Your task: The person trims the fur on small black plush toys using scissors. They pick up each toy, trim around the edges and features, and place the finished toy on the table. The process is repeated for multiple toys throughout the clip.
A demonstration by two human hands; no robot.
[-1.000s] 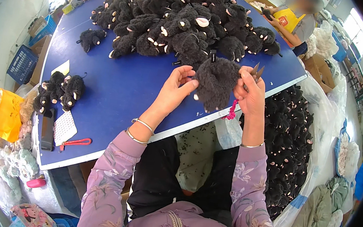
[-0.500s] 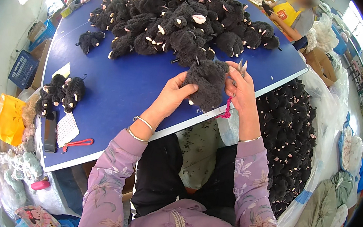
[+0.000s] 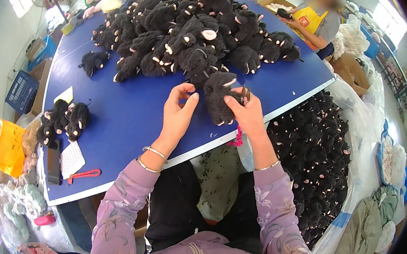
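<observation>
Head view: right hand (image 3: 251, 115) pinching, thumb pressing curly black plush toy (image 3: 217, 94) against fingers, pointed metal snips (image 3: 245, 94) jutting past them; knotted magenta cord (image 3: 237, 138) dangling below. Left hand (image 3: 178, 113) just left of toy, fingers curled, thumb parted from forefinger, nothing visible between. Smooth blue tabletop (image 3: 133, 136) beneath. Right of right fingers, translucent plastic sack (image 3: 365, 147) holding many black toys (image 3: 310, 165). Well left of left fingers, fluffy cluster (image 3: 76, 120). Beyond fingertips, heaped fuzzy plush pile (image 3: 184, 36), rounded bodies, pale ears.

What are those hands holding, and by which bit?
The right hand holds a toy by its right-hand side, and scissors, their handles mostly hidden. The left hand looks empty.
</observation>
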